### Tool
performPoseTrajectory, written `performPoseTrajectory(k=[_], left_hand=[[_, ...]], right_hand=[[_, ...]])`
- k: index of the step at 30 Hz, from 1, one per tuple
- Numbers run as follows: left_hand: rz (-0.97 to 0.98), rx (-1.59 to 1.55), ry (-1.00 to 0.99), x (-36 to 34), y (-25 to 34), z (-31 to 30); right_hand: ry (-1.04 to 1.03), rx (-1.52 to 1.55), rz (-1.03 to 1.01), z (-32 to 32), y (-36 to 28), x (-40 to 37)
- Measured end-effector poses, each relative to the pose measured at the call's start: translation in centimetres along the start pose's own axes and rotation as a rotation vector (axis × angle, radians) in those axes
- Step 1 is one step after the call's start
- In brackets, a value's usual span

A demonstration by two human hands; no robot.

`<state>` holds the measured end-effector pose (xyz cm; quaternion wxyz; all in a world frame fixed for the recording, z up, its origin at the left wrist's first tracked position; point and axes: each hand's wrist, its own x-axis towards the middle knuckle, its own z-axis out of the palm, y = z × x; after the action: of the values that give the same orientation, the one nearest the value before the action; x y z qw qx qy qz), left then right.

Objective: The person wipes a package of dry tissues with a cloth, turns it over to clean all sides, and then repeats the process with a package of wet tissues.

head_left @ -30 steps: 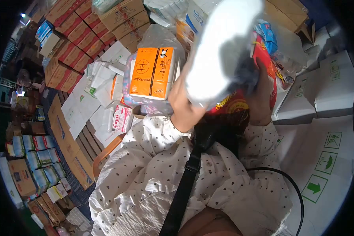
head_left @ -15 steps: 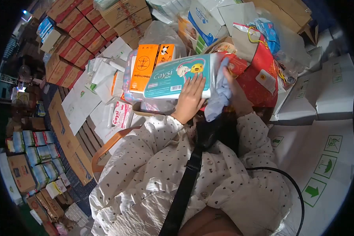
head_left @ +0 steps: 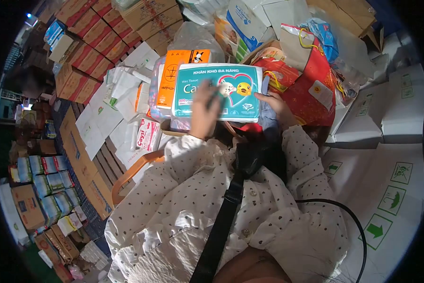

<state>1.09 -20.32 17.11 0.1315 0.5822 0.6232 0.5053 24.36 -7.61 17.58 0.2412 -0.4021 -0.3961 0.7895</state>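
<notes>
A teal-and-white pack of tissues (head_left: pixel 198 73) faces up in front of me, with a duck and heart printed on it. Over its left part lies my left hand (head_left: pixel 206 109), its fingers smeared by motion. My right hand (head_left: pixel 275 104) grips the pack's right edge, thumb on top. A grey-blue cloth (head_left: pixel 269 118) is bunched between that hand and the pack and hangs below. Behind the pack's left side sits an orange package (head_left: pixel 170 70) with black print, partly covered.
To the right stands a red gift bag (head_left: pixel 311 89) by white cartons (head_left: pixel 403 108). A pink-and-white Caysi pack (head_left: pixel 147 134) lies at left near an orange chair arm (head_left: pixel 132 172). Brown-red boxes (head_left: pixel 87 52) are stacked behind, and shelved packs (head_left: pixel 44 179) stand far left.
The tissue pack has turned to lie more level, showing its whole front. My left hand has slid left across it. My right hand, with the cloth, has come onto its right edge.
</notes>
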Motion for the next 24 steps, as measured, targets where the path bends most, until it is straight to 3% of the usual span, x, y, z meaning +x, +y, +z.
performPoseTrajectory(k=[3, 5, 6, 7, 8, 9, 10, 11, 13, 14, 15, 16, 19, 21, 24], left_hand=[[-0.295, 0.221, 0.344, 0.7, -7.8, -3.4], [-0.603, -0.147, 0.376, -0.3, -13.4, -4.2], [-0.775, -0.516, 0.318, 0.0, -13.5, -4.8], [-0.775, -0.514, 0.322, -0.4, -13.4, -5.0], [-0.854, -0.621, 0.161, -1.1, -13.2, -5.3], [-0.928, -0.726, -0.006, -1.3, -10.9, -5.9], [-0.933, -0.670, -0.043, -1.2, -8.6, -6.3], [-0.934, -0.672, -0.044, -1.7, -8.0, -6.0], [-0.929, -0.756, -0.061, -2.2, -6.8, -5.6], [-0.935, -0.764, -0.061, -2.6, -5.7, -5.3], [-0.937, -0.765, -0.060, -3.0, -4.9, -5.0], [-0.900, -0.812, -0.090, -3.5, -4.2, -4.5], [-0.862, -0.874, -0.096, -4.0, -2.4, -3.4], [-0.792, -0.942, 0.018, -4.3, -2.7, -2.4], [-0.755, -1.027, 0.090, -4.2, -2.3, -1.6]], right_hand=[[-0.017, 0.000, 0.010, -0.7, 0.1, 0.6], [-0.040, -0.032, 0.008, -1.3, 0.0, 1.2], [-0.026, -0.062, 0.019, -1.5, -0.1, 1.5], [-0.012, -0.092, 0.030, -1.7, -0.1, 1.7], [-0.014, -0.093, 0.029, -1.9, 0.1, 1.9], [-0.005, -0.165, -0.104, -2.2, 0.3, 2.1], [0.005, -0.238, -0.237, -2.3, 0.5, 2.2], [0.006, -0.239, -0.236, -1.3, -0.1, 1.6], [0.694, -0.775, -0.557, 2.2, -2.2, 0.0], [0.694, -0.777, -0.556, 2.4, -2.7, 0.1], [0.694, -0.794, -0.765, 2.4, -3.3, 0.6], [0.688, -0.804, -0.974, 2.4, -3.7, 1.2], [0.523, -0.821, -0.921, 4.5, -3.8, 3.1], [0.281, -0.752, -0.757, 7.5, -3.0, 3.8], [-0.028, -0.861, -0.921, 11.6, 1.0, 3.6]])
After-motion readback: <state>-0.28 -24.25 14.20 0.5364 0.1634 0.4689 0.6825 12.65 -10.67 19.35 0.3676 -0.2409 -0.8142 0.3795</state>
